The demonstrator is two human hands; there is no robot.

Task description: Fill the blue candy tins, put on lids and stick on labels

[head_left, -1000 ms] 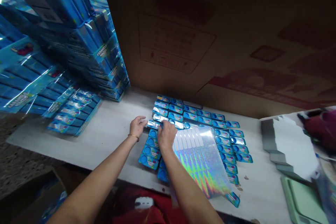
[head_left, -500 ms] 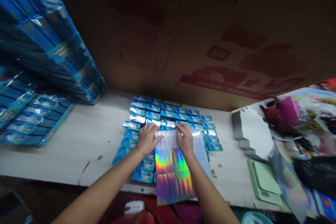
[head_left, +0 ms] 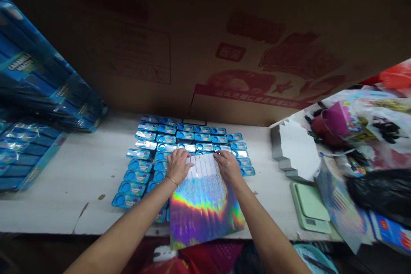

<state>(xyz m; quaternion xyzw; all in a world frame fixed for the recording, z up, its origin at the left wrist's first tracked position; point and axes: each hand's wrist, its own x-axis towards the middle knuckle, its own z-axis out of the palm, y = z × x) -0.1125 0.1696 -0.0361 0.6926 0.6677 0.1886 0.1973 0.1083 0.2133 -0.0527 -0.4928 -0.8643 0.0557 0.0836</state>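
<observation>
A shiny holographic sheet (head_left: 205,205) with rainbow bands and slit-like lines along its top lies over rows of small blue packs (head_left: 133,176). At its upper left corner my left hand (head_left: 178,166) grips the edge, thumb on top of the sheet and fingers bent past it. My right hand (head_left: 228,165) pinches the upper right corner between thumb and fingers. The near end of the sheet hangs past the table's front edge. Packs directly beneath the sheet are hidden.
A large cardboard box (head_left: 205,51) walls off the back. Stacked blue cartons (head_left: 54,81) stand at left. To the right are a white notched card stack (head_left: 297,150), a pale green scale (head_left: 311,205), a black bag (head_left: 382,195) and a teal bin (head_left: 317,257) below the white table (head_left: 93,171).
The camera view has shifted, so the scene sits farther left. The sheet lies flatter and more of its face shows between my hands, which keep hold of its top edge.
</observation>
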